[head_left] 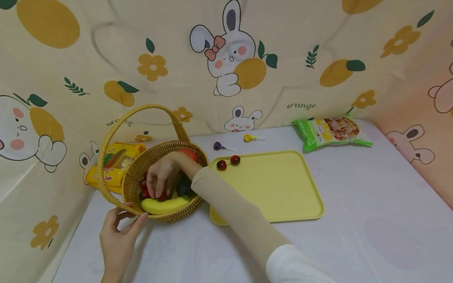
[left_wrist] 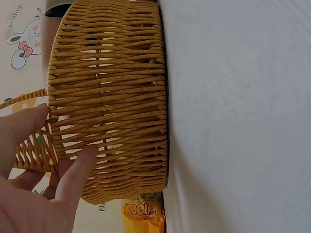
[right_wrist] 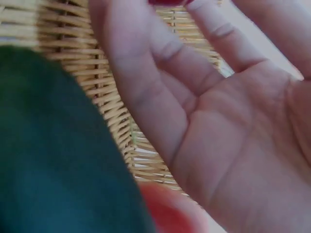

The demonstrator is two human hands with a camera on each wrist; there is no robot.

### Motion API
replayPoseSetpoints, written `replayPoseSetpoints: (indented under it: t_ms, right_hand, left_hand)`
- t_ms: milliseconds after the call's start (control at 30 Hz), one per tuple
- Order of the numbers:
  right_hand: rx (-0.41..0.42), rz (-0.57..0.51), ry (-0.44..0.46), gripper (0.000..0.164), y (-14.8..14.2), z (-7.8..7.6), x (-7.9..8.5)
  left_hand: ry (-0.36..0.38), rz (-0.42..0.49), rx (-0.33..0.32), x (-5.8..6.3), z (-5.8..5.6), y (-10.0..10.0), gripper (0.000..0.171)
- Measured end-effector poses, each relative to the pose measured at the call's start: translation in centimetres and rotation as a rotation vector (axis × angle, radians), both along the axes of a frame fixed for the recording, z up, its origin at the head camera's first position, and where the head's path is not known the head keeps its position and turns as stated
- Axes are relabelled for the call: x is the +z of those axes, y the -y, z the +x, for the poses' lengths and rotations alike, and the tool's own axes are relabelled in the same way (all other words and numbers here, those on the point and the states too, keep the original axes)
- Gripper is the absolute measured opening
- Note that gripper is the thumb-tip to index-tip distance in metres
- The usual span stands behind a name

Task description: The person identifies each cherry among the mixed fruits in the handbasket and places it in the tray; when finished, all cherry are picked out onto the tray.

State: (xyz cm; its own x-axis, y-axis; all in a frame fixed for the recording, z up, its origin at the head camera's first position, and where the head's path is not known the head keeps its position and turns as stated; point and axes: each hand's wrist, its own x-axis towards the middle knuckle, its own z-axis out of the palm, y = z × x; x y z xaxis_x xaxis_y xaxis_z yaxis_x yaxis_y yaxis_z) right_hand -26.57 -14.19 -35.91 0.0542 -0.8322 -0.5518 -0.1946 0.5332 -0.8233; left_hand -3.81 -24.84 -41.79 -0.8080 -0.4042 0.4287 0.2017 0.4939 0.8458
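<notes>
A wicker basket (head_left: 170, 147) with an arched handle stands on the table's left side. My left hand (head_left: 120, 236) grips its near rim at the handle's base; in the left wrist view the fingers are against the weave. Inside it, my right hand (head_left: 162, 173) reaches down with curled fingers, pinching a red cherry (right_wrist: 170, 2) at the fingertips. Several dark red cherries (head_left: 143, 194) lie around those fingers. A yellow banana (head_left: 164, 206) lies along the near side. Beside the right hand sit a dark green, smooth item (right_wrist: 53, 145) and a red-orange round one (right_wrist: 170, 208), both partly hidden.
Right of the basket lies a yellow tray (head_left: 283, 188) with a joined pair of cherries (head_left: 221, 165) at its far left corner. Behind it are a purple lollipop (head_left: 219, 146) and a yellow lollipop (head_left: 249, 138). A green snack bag (head_left: 329, 133) lies back right, a yellow packet (head_left: 106, 177) behind the basket.
</notes>
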Motion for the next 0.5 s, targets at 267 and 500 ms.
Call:
replayPoseSetpoints:
  t_ms: [267,500]
  right_hand:
    - [-0.011,-0.376,-0.101,0.018,-4.6,-1.0,3.4]
    - [-0.182,-0.575,-0.29,0.014,-16.0,-3.2,4.6]
  left_hand:
    - [-0.03,-0.009,-0.009,-0.1,0.0,0.2,0.047]
    - [-0.043,0.013,-0.027,-0.1,-0.1,0.1,0.045]
